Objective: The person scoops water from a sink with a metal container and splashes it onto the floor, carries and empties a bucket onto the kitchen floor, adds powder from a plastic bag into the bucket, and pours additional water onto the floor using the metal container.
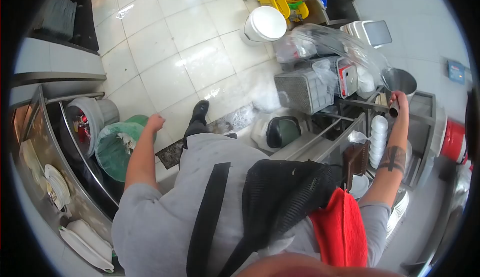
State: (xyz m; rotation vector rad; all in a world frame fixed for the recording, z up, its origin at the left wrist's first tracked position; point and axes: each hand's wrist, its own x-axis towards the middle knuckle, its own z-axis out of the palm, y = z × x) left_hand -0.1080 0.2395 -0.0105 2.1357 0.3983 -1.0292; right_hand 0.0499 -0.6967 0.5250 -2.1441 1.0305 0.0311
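Note:
My right hand grips the tube-shaped handle of a metal saucepan, held out at the right. A sheet of clear water streams from the pan's mouth, arching left over the crates. My left hand hangs at the left with its fingers curled and nothing visible in them. It is beside a bin lined with a green bag, which has some refuse inside.
Wet white tiles cover the floor, with a dark drain strip by my boot. A white bucket, a yellow mop bucket and grey crates stand ahead. Stacked white bowls are on the rack; plates lie left.

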